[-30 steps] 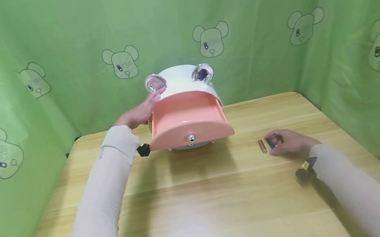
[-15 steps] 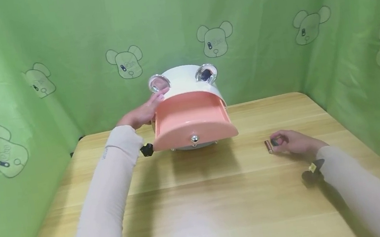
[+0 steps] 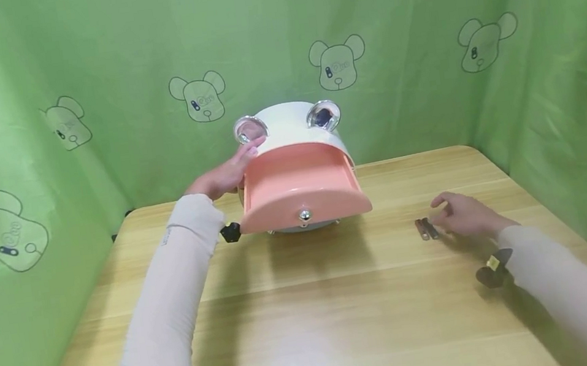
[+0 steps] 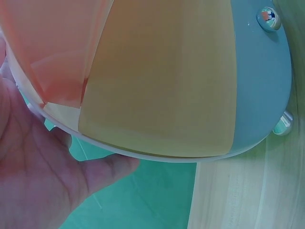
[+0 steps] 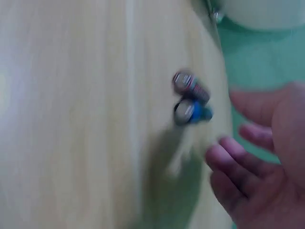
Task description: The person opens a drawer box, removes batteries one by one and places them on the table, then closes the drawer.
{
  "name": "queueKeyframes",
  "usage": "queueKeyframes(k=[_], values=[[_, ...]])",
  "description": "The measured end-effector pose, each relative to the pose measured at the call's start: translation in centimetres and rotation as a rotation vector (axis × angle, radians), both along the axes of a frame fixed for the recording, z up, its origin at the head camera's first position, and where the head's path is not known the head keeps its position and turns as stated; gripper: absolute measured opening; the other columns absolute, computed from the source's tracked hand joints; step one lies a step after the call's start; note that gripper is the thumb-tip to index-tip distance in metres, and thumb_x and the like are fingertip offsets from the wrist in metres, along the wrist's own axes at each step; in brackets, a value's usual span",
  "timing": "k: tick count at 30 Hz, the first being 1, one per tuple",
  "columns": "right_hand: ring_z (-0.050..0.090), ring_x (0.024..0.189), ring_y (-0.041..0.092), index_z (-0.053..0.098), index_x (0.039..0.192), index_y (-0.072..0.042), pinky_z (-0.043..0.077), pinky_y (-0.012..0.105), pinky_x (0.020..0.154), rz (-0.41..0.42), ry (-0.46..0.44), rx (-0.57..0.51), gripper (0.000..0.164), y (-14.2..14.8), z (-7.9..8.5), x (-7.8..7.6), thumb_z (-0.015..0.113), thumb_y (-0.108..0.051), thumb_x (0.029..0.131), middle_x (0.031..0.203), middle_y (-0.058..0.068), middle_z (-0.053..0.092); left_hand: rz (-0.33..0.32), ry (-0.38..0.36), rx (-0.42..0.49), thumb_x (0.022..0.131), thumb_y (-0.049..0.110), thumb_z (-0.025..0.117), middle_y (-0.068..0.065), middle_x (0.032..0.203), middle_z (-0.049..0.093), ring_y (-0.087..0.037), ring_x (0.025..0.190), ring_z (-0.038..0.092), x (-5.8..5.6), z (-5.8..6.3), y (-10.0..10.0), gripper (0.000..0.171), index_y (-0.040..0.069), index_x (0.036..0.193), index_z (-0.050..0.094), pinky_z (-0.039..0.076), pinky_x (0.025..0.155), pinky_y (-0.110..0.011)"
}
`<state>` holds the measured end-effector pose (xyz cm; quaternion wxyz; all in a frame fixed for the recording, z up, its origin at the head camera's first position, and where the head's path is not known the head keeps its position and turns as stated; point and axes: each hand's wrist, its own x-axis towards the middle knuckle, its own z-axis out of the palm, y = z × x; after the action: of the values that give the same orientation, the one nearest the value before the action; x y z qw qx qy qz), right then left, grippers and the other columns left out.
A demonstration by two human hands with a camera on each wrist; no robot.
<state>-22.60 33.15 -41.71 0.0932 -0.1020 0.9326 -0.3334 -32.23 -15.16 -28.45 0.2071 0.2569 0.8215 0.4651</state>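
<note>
A white frog-faced box (image 3: pixel 285 123) with round silver-rimmed eyes stands at the back of the table, its pink drawer (image 3: pixel 304 206) pulled out. Against the box's left side rests my left hand (image 3: pixel 225 174), fingers extended near one eye. The left wrist view shows the thumb (image 4: pixel 112 169) stretched along the box's outer wall. To the right, a reddish-brown battery (image 3: pixel 421 230) and a dark battery (image 3: pixel 430 228) lie side by side on the table; the latter has a blue-green band in the right wrist view. My right hand (image 3: pixel 465 214) hovers just right of them, fingers loose and holding nothing.
The light wooden table (image 3: pixel 302 330) spans the space before me. Green curtains (image 3: pixel 260 14) with bear-head drawings enclose it at the back and sides. Each wrist carries a dark camera mount, such as the right one (image 3: pixel 494 271).
My right hand has let go of the dark battery, which now lies beside the reddish-brown one, and has drawn slightly away to the right. The left hand stays on the box.
</note>
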Motion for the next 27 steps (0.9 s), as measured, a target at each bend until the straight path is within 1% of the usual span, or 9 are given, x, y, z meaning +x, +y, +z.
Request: queueKeyframes(k=[2, 5, 7, 11, 14, 18, 21, 24, 27], values=[[0.062, 0.087, 0.032, 0.046, 0.126, 0.010, 0.054, 0.045, 0.073, -0.045, 0.052, 0.047, 0.050, -1.1, 1.2, 0.0, 0.059, -0.029, 0.097, 0.099, 0.020, 0.063, 0.004, -0.003, 0.005, 0.104, 0.049, 0.017, -0.002, 0.161, -0.010, -0.040, 0.136, 0.033, -0.1, -0.1, -0.1, 0.054, 0.038, 0.155, 0.003, 0.037, 0.102, -0.060], [0.062, 0.088, 0.032, 0.048, 0.123, 0.007, 0.053, 0.043, 0.074, -0.086, 0.080, 0.012, 0.048, -2.7, 2.6, 0.1, 0.058, -0.032, 0.097, 0.100, 0.020, 0.062, 0.007, 0.002, 0.010, 0.104, 0.050, 0.018, -0.002, 0.162, -0.008, -0.038, 0.134, 0.036, -0.1, -0.1, -0.1, 0.054, 0.039, 0.155, 0.005, 0.040, 0.101, -0.058], [0.064, 0.086, 0.029, 0.046, 0.124, 0.005, 0.053, 0.040, 0.075, -0.093, 0.082, -0.063, 0.047, -4.0, 3.4, 0.2, 0.059, -0.032, 0.097, 0.100, 0.019, 0.063, 0.005, 0.006, 0.012, 0.104, 0.051, 0.019, -0.002, 0.162, -0.007, -0.037, 0.134, 0.037, -0.2, -0.2, 0.0, 0.054, 0.039, 0.155, 0.006, 0.041, 0.100, -0.057], [0.065, 0.082, 0.023, 0.037, 0.127, 0.006, 0.056, 0.037, 0.077, -0.075, 0.069, -0.277, 0.048, -6.8, 4.8, 1.0, 0.059, -0.026, 0.098, 0.098, 0.017, 0.064, 0.007, 0.021, 0.010, 0.103, 0.052, 0.020, -0.002, 0.161, -0.006, -0.036, 0.133, 0.038, -0.2, -0.3, 0.0, 0.055, 0.039, 0.155, 0.008, 0.042, 0.100, -0.055], [0.063, 0.077, 0.018, 0.034, 0.124, 0.006, 0.056, 0.033, 0.075, -0.058, 0.063, -0.417, 0.042, -8.8, 5.6, 1.7, 0.057, -0.019, 0.099, 0.093, 0.012, 0.065, 0.014, 0.017, 0.006, 0.103, 0.053, 0.020, -0.002, 0.161, -0.006, -0.036, 0.133, 0.038, -0.1, -0.3, 0.0, 0.055, 0.040, 0.155, 0.008, 0.042, 0.099, -0.056], [0.062, 0.075, 0.016, 0.037, 0.113, 0.003, 0.056, 0.031, 0.072, -0.021, 0.068, -0.534, 0.027, -11.0, 6.5, 2.6, 0.053, -0.015, 0.101, 0.088, 0.006, 0.065, 0.011, 0.011, 0.004, 0.103, 0.054, 0.020, 0.000, 0.161, -0.007, -0.037, 0.134, 0.036, -0.1, -0.3, -0.1, 0.055, 0.041, 0.154, 0.007, 0.042, 0.099, -0.057], [0.062, 0.073, 0.014, 0.039, 0.104, -0.001, 0.056, 0.028, 0.070, 0.009, 0.069, -0.621, 0.017, -12.2, 7.0, 3.4, 0.052, -0.012, 0.101, 0.086, 0.005, 0.065, 0.001, 0.011, 0.012, 0.103, 0.054, 0.020, 0.000, 0.161, -0.007, -0.036, 0.134, 0.036, -0.1, -0.2, -0.1, 0.055, 0.040, 0.154, 0.007, 0.042, 0.100, -0.057], [0.061, 0.070, 0.013, 0.040, 0.098, -0.002, 0.055, 0.025, 0.066, 0.031, 0.063, -0.704, 0.013, -13.2, 7.6, 4.3, 0.051, -0.009, 0.101, 0.084, 0.007, 0.064, 0.000, 0.009, 0.010, 0.103, 0.054, 0.020, 0.001, 0.162, -0.007, -0.035, 0.134, 0.037, -0.1, -0.2, -0.1, 0.055, 0.041, 0.154, 0.008, 0.042, 0.100, -0.055], [0.061, 0.068, 0.013, 0.041, 0.095, -0.001, 0.054, 0.025, 0.064, 0.059, 0.057, -0.758, 0.012, -14.1, 8.3, 5.1, 0.051, -0.006, 0.100, 0.082, 0.007, 0.063, 0.005, 0.017, -0.001, 0.102, 0.055, 0.020, 0.001, 0.162, -0.007, -0.034, 0.135, 0.036, 0.0, -0.2, -0.1, 0.055, 0.042, 0.154, 0.008, 0.041, 0.101, -0.054]])
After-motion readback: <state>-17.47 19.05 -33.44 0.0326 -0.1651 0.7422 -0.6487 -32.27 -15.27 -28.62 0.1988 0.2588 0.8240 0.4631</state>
